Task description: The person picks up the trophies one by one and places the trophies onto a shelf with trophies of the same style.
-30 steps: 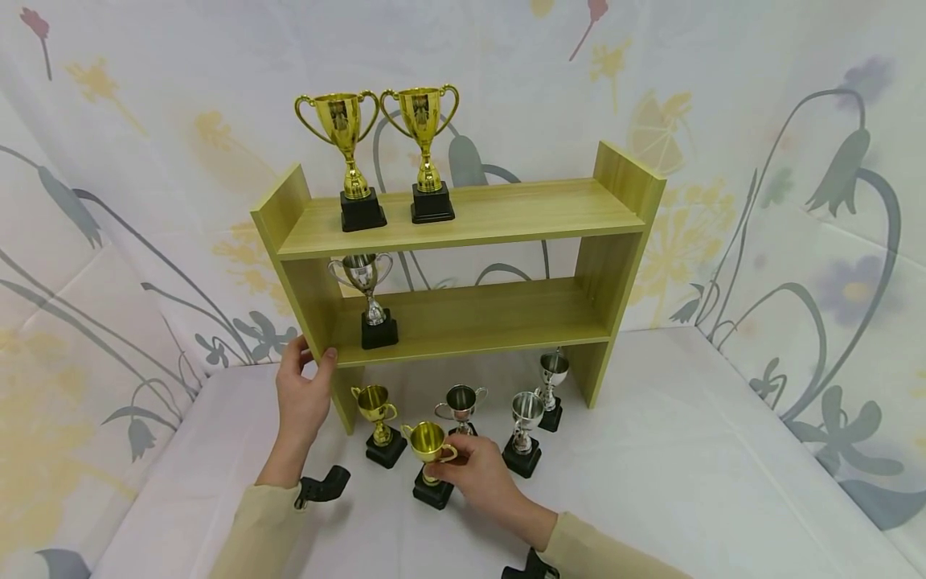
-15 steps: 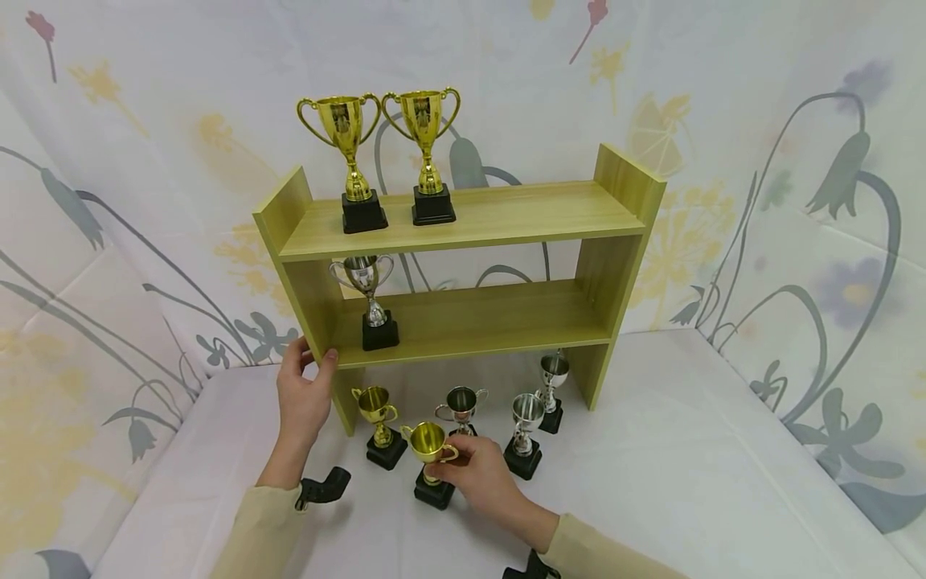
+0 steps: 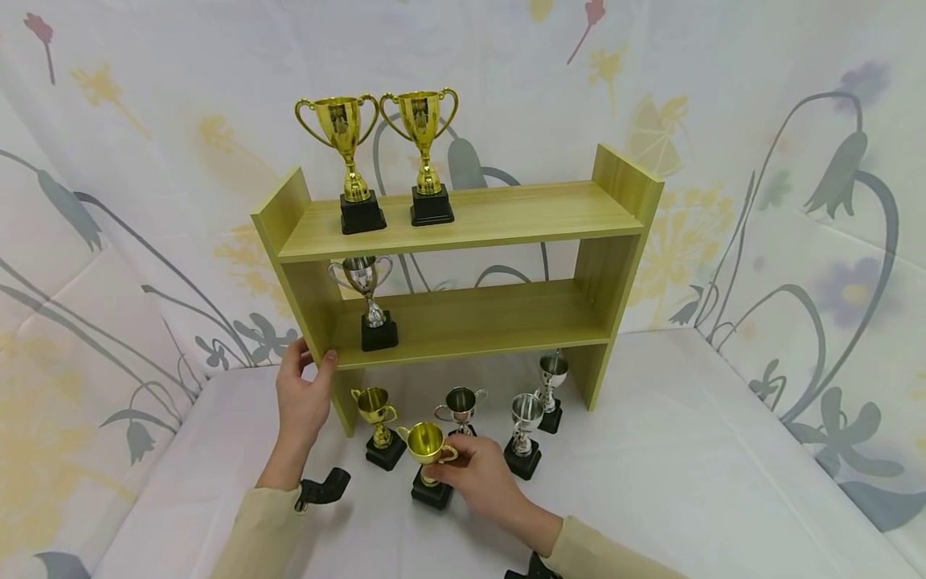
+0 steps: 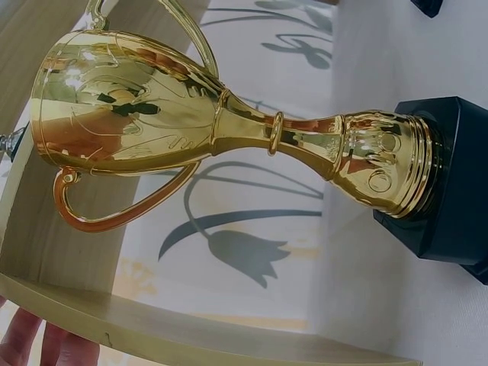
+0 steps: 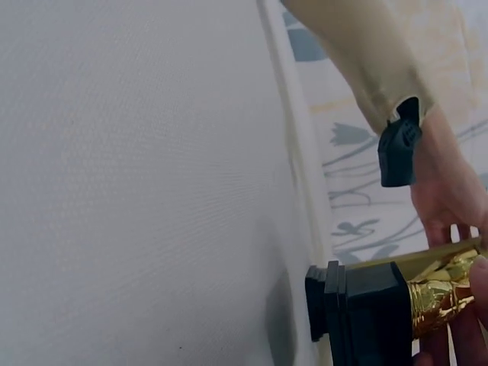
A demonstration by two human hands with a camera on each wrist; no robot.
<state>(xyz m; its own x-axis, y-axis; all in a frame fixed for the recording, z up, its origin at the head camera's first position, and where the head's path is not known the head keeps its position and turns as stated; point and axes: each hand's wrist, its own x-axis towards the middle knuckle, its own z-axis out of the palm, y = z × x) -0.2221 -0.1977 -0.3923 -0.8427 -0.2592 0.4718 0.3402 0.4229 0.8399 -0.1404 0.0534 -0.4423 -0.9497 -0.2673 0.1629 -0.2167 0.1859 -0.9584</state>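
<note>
Head view — right hand point(image 3: 483, 476) still gripping gold trophy point(image 3: 424, 444), shelf point(image 3: 485, 318) unchanged

I stood at what appeared a staged booth: floral-printed sheeting point(image 3: 521, 48) enclosed three sides of a white-covered worktop point(image 3: 723, 466); wider premises undetermined.

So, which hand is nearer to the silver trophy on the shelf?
Left hand, just below and left of the silver trophy; the right hand is farther, below and right.

- Head: from above, farther back, facing forward and down; shelf point(image 3: 470, 318) central.
- Left wrist: sideways, close to gold trophy point(image 4: 198, 114).
- Right wrist: near, sideways; tabletop point(image 5: 137, 168) at left.
- Shared, head and left wrist: shelf.
</note>
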